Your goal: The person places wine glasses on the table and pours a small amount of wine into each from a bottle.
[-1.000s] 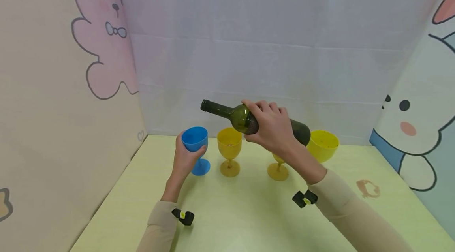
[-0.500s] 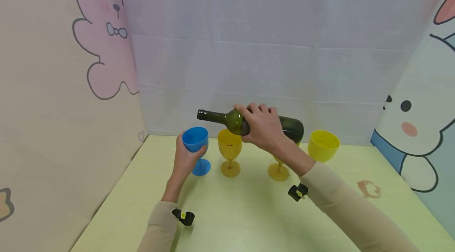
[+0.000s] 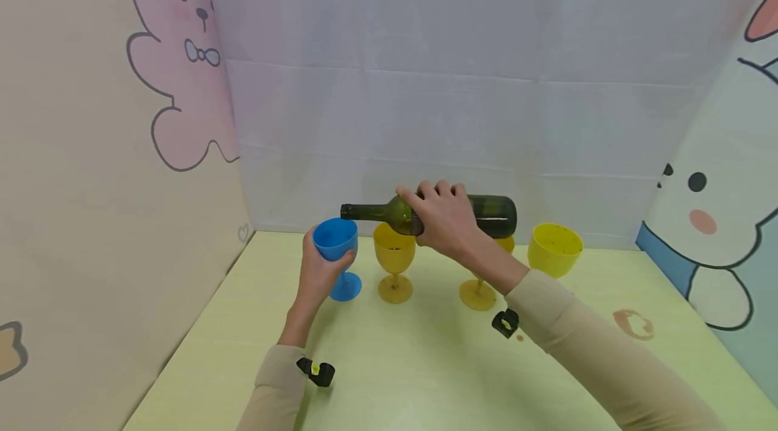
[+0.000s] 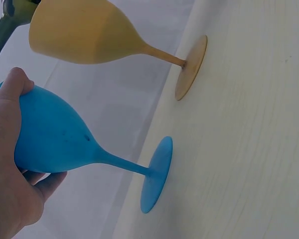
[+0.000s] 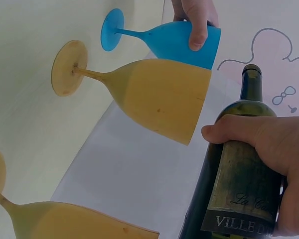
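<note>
My left hand [image 3: 319,270] grips the bowl of a blue goblet [image 3: 336,240], which stands upright with its foot on the table. In the left wrist view the thumb and fingers wrap around the blue bowl [image 4: 55,134]. A dark green wine bottle [image 3: 495,216] lies nearly level in the air, held around its body by my right hand [image 3: 446,221]. Its mouth points left, just above the blue goblet's rim. The right wrist view shows the bottle's label [image 5: 239,189] beneath my thumb. No stream of liquid can be made out at the mouth.
One yellow goblet [image 3: 395,255] stands right of the blue one, under the bottle's neck. Another yellow goblet [image 3: 478,292] is partly hidden by my right arm. A yellow cup [image 3: 554,252] is farther right. A brownish ring stain [image 3: 633,324] marks the table [image 3: 413,363].
The bottle has come down and turned from a slant with its neck raised to nearly level, its mouth nearing the blue goblet's rim. My left hand and the goblet have stayed in place.
</note>
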`<state>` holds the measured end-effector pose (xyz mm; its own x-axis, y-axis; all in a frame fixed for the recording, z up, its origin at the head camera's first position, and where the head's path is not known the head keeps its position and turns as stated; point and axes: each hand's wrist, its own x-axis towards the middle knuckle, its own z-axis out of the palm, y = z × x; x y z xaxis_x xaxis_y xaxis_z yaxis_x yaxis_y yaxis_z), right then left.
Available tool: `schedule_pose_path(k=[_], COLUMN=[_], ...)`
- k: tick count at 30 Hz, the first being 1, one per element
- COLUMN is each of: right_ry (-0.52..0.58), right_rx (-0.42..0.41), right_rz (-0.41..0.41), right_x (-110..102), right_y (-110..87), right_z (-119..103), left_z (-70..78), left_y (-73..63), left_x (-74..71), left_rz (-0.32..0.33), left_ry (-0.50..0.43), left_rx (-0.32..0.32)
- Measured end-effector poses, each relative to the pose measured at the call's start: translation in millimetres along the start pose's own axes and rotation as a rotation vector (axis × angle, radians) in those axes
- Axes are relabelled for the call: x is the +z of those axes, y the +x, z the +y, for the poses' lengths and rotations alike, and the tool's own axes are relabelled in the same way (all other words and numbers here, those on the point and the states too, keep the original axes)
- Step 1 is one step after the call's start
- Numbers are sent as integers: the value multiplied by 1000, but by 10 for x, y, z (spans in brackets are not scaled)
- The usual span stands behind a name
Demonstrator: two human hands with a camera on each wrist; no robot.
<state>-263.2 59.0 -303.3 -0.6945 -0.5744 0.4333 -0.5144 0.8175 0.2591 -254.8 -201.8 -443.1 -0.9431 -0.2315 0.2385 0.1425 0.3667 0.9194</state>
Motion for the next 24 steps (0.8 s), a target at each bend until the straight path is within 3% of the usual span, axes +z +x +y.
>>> schedule_pose_path(k=[11,24], right_ry=[-135,-210], right_rx=[-79,-127], right_rz=[11,24], right_x=[63,23], right_y=[60,141], right_z=[-36,-79], left_z=[4,-5], left_y=[5,5], left_x=[9,-9], left_rz=[4,8], left_ry=[-9,-32], left_rx=[9,48])
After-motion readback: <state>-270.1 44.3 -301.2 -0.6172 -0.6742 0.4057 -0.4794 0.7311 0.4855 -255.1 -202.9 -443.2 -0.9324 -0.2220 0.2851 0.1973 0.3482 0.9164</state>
